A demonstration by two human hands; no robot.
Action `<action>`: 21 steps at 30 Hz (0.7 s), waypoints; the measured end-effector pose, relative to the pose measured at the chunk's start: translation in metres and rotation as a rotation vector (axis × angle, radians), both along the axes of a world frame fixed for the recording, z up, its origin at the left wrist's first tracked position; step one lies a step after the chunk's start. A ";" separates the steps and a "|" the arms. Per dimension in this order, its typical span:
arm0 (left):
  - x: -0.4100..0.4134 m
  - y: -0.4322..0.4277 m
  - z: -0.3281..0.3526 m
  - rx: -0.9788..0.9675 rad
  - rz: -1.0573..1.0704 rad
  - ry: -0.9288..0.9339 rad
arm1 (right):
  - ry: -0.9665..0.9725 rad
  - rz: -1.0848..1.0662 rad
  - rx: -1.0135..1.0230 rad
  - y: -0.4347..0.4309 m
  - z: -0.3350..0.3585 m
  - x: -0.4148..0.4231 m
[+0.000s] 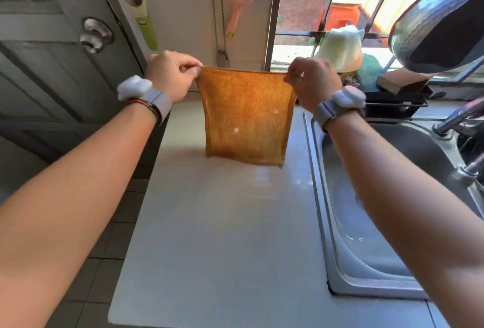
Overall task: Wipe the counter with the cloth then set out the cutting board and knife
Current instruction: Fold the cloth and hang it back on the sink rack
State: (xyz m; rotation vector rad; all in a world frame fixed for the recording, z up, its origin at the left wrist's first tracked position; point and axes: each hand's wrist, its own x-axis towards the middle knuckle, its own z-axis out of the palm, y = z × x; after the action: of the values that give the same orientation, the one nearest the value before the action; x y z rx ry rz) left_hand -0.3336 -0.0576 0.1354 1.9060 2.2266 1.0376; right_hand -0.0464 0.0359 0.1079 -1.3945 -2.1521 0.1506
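left hand [171, 74] and right hand [313, 82] each pinching a top corner of orange cloth [246, 115], hanging spread above white counter [222, 222], steel sink [372, 236] at 3 o'clock

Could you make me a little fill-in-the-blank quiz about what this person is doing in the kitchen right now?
1. Both hands, the left hand and right hand, hold up an ____ cloth by its top corners.
2. The cloth hangs over the white ____.
3. The steel ____ lies to the right of the counter.
4. A pink ____ hangs on the wall.

Missing words: orange; counter; sink; peeler
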 end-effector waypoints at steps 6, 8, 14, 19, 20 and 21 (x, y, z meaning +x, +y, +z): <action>-0.004 -0.060 0.004 0.173 -0.147 0.135 | 0.092 0.220 0.139 -0.063 0.026 0.031; -0.001 -0.090 -0.022 0.118 -0.207 0.181 | 0.025 0.281 0.158 -0.097 0.004 0.040; 0.009 -0.202 -0.127 -0.223 -0.372 0.211 | -0.109 0.443 -0.094 -0.217 -0.097 0.068; 0.019 -0.307 -0.166 -0.319 -0.409 0.049 | -0.131 0.504 -0.242 -0.316 -0.134 0.090; 0.021 -0.322 -0.165 -0.317 -0.410 0.017 | -0.106 0.496 -0.274 -0.330 -0.135 0.093; 0.023 -0.334 -0.162 -0.314 -0.416 -0.008 | -0.078 0.487 -0.316 -0.342 -0.134 0.095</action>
State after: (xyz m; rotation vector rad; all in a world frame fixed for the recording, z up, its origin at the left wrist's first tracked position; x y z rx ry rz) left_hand -0.3109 -0.3915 -0.0269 2.0760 1.7432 0.5942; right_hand 0.0483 -0.3063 -0.0257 -1.0134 -2.5828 0.6536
